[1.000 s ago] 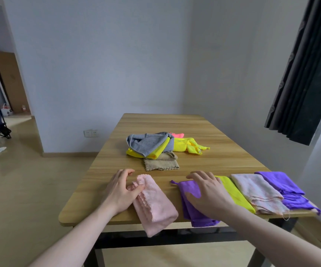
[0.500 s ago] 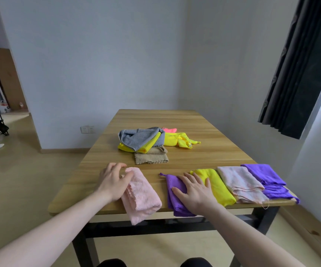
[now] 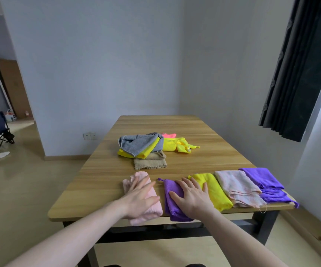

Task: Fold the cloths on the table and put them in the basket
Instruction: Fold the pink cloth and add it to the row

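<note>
Left hand [image 3: 140, 199] flat on pink cloth [image 3: 152, 211], right hand [image 3: 191, 199] flat on purple cloth [image 3: 172, 207]

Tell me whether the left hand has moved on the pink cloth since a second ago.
Yes. The left hand shifted from the pink cloth's left edge onto its top, toward the purple cloth, now resting flat.

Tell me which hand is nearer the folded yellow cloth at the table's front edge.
Right. The right hand lies flat on the purple cloth, touching the yellow cloth; the left hand rests on the pink cloth, farther left.
</note>
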`<state>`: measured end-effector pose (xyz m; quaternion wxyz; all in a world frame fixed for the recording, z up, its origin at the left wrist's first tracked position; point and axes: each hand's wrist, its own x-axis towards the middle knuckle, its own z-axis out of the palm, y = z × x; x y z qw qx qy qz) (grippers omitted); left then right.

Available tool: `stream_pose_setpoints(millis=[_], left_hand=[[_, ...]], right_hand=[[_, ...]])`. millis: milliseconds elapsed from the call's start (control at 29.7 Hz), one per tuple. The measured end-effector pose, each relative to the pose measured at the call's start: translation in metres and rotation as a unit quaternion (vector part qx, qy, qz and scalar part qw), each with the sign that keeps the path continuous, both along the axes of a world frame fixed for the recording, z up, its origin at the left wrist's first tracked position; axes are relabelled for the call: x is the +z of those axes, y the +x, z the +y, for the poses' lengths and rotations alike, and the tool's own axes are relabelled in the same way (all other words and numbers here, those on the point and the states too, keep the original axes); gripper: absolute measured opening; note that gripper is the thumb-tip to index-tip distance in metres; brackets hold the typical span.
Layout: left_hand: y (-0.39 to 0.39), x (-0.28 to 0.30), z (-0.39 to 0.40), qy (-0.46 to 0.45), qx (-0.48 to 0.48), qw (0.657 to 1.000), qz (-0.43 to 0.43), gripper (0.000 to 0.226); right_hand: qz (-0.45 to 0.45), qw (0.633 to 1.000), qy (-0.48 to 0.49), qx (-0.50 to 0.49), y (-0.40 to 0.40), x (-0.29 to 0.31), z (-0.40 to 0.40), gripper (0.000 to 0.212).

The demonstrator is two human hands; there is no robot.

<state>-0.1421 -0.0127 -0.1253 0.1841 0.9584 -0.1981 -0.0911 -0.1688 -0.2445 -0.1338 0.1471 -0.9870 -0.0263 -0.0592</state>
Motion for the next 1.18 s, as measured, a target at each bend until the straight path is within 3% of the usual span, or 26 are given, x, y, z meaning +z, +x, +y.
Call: stream_pose_setpoints(millis=[371,641,1180], left_hand=[[0.002,0.003,-0.029,-0.005,-0.040,0.999,0.016,0.096],[0.005,0.003,-0.036,0.047,-0.051,0.998,-0.002,0.087],[0.003,0.000,-0.034,0.009,-0.068,0.997,-0.042,0.075]], right_hand=[[0.001,1.000,0.018,-0.011,0.005,-0.001,0.000,0.075],[0.010,0.999,0.024,-0.018,0.009,0.000,-0.001,0.073],[0.020,0.998,0.042,-0.029,0.010,0.003,-0.001,0.074]])
